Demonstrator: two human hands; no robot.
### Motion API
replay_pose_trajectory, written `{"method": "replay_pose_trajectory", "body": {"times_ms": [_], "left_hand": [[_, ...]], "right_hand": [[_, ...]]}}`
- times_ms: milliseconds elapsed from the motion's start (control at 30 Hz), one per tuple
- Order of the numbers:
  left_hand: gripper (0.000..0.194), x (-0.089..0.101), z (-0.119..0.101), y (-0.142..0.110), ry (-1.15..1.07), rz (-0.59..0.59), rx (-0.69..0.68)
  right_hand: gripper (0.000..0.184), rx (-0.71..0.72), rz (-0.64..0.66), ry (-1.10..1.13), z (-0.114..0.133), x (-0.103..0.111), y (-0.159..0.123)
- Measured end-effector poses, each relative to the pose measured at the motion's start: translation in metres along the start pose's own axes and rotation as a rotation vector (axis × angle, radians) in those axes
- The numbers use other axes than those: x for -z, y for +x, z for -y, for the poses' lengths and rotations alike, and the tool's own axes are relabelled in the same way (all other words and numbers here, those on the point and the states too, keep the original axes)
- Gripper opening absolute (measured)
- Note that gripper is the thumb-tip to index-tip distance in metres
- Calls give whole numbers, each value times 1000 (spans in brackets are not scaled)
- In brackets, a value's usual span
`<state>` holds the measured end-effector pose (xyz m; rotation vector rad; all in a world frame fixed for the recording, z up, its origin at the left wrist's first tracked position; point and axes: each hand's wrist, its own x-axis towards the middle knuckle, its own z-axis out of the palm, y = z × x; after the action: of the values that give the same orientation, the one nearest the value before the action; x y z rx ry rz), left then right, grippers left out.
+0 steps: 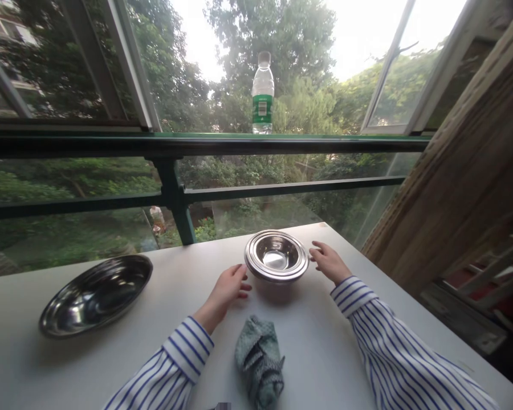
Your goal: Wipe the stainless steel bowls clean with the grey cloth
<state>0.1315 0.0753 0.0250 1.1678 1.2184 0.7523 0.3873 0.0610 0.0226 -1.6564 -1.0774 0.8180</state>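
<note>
Now we are holding our left hand [227, 290] and right hand [330, 262], fingers parted and empty, at opposite sides of the shiny metal bowl [276, 259] on the white table [325, 347], judging it light, stiff and probably slippery, best gripped by its broad rim.

sleeves [395, 347]: long, white, blue-striped | cuffs [354, 295]: broad, striped likewise

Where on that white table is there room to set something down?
Bare patches lie between the metal dish and the left hand, and between the cloth and the right sleeve. It's crowded around the round bowl, with left and right hand close.
</note>
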Motion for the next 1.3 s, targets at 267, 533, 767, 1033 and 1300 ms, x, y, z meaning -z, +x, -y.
{"method": "replay_pose_trajectory", "body": {"times_ms": [267,533,767,1033,1300], "left_hand": [[41,33,20,-51,177,127,-1],[43,22,39,-78,45,238,-14],[37,21,51,-74,-60,193,-80],[39,65,60,-94,12,20,-102],[19,114,55,-120,23,-166,-140]], "right_hand": [[44,493,342,-299,9,-21,-109],[64,627,528,-643,-10,-61,-153],[40,675,361,-575,-14,-65,-130],[41,608,318,-647,-6,-60,-127],[37,604,303,-648,34,-75,-136]]}}
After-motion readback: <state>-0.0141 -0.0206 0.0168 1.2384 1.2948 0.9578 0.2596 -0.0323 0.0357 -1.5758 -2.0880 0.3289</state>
